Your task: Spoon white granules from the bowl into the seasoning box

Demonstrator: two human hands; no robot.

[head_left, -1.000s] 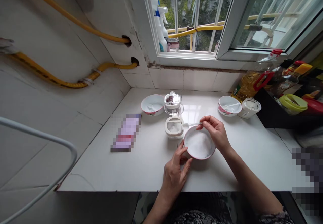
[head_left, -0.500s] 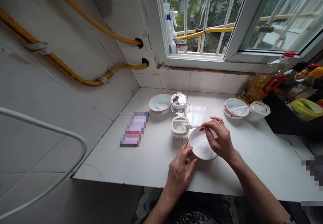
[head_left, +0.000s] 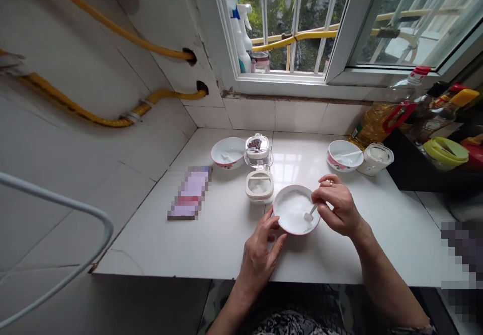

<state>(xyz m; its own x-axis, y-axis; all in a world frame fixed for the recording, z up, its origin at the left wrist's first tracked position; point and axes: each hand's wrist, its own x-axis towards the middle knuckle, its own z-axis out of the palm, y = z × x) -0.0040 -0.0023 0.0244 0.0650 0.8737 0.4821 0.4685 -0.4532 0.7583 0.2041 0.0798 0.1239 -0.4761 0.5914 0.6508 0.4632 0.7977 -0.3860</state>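
Note:
My right hand [head_left: 337, 206] pinches the handle of a small white spoon [head_left: 309, 218]. The spoon's head dips into a white bowl [head_left: 279, 198] with a pink rim, which holds white granules. Curled around the bowl's near left side, my left hand [head_left: 260, 249] has its fingers on the rim and steadies it on the counter. Just behind and left of the bowl stands a small seasoning jar [head_left: 259, 200], with its clear lid [head_left: 258, 159] flipped up and white granules inside. Another jar [head_left: 257, 145] with dark bits stands behind that lid.
A bowl [head_left: 228, 153] stands at the back left, above a pixelated flat object [head_left: 190, 193]. At the back right are a flowered bowl [head_left: 344, 155] with a white spoon, a lidded jar [head_left: 377, 159], an oil bottle [head_left: 377, 118] and a black rack [head_left: 418, 166] of bottles.
My right hand has brought the spoon from over the open jar to the bowl, its head now down in the granules. My left hand stays at the bowl. The whole view has shifted slightly.

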